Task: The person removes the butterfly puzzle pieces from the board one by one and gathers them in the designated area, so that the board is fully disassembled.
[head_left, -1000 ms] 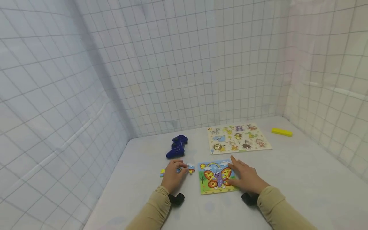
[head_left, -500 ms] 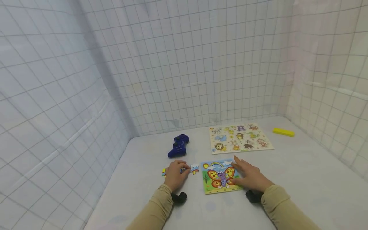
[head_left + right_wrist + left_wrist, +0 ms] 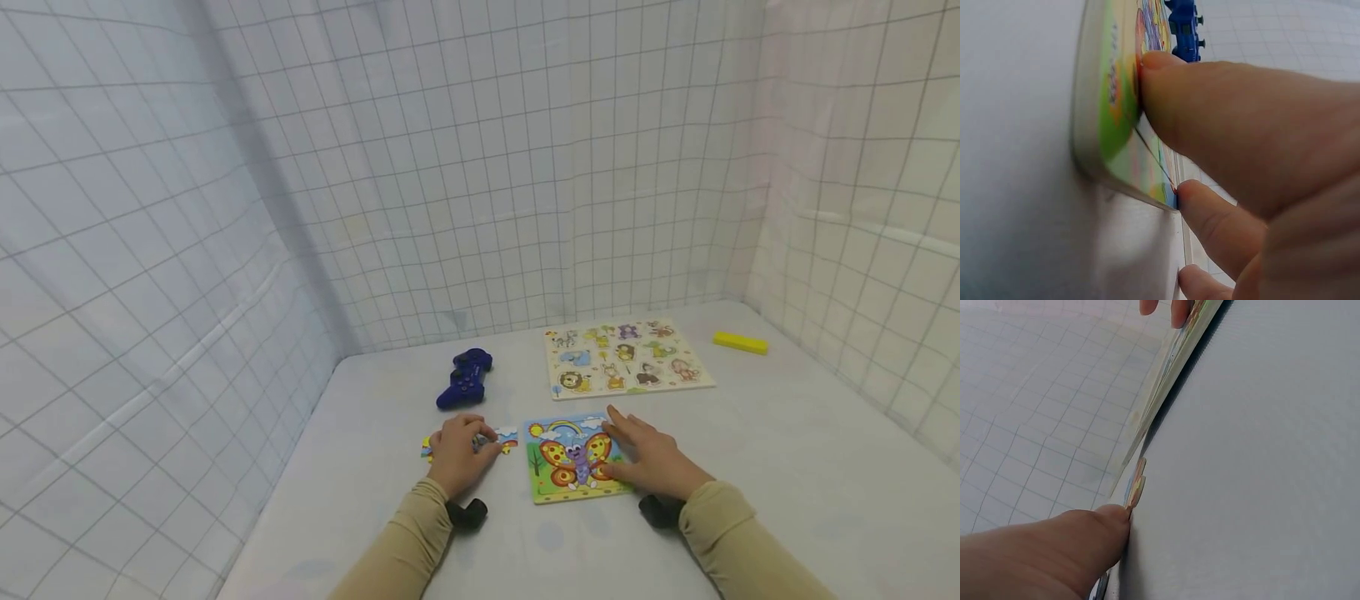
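Note:
My left hand (image 3: 459, 457) is over a short row of colourful jigsaw pieces on the table, thumb and index finger pinching at a sky-blue and red jigsaw piece (image 3: 508, 439). In the left wrist view the thumb (image 3: 1107, 528) meets the edge of that piece (image 3: 1137, 487); the middle of the row is hidden under the hand. My right hand (image 3: 654, 457) rests on the right side of a square butterfly puzzle (image 3: 573, 462), just right of the pieces. Its thumb (image 3: 1169, 94) presses the printed face and a fingertip touches the corner in the right wrist view.
Behind the left hand lies a dark blue game controller (image 3: 465, 379). A large animal puzzle board (image 3: 628, 358) is further back, with a yellow bar (image 3: 740, 342) to its right. Grid-patterned white sheets (image 3: 465, 167) stand at the back and sides.
The head view has shifted slightly. My left hand and the jigsaw piece have moved a little to the right, closer to the butterfly puzzle. The right hand stays on that puzzle.

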Demonstrator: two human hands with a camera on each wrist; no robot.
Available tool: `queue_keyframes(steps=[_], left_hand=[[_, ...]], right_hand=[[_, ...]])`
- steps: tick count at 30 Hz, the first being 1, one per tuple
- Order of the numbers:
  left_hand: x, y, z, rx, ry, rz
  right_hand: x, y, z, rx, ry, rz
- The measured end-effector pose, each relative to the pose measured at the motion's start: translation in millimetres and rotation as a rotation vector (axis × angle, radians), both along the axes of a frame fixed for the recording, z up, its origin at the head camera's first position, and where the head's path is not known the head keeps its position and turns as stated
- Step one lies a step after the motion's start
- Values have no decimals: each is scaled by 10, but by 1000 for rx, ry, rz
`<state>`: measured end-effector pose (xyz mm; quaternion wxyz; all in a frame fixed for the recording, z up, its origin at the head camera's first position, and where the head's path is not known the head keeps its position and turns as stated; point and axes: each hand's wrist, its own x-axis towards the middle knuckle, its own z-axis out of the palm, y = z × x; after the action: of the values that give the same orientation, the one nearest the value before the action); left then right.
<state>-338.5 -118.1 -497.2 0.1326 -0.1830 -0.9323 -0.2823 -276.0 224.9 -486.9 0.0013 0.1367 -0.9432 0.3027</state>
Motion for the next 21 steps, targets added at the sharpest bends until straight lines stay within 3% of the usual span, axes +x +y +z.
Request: queue_keyframes(steps=[3, 8, 11, 14, 16, 19, 21], left_hand=[[0, -1, 3, -2, -16, 8], [41, 70, 32, 1, 19, -4], [108, 187, 62, -37, 22, -104], [200, 320, 86, -153, -12, -222], [256, 390, 97, -233, -33, -256], [309, 451, 103, -310, -47, -233], [312, 470, 91, -324, -57, -208]], right_hand=[[6, -6, 6, -2, 13, 10], [31, -44, 11, -28, 74, -3], [57, -153, 8, -151, 148, -4], [70, -309, -3, -231, 228, 83], [72, -385, -35, -192, 232, 146], [68, -422, -78, -53, 217, 228], [64, -407, -99, 18, 182, 236]])
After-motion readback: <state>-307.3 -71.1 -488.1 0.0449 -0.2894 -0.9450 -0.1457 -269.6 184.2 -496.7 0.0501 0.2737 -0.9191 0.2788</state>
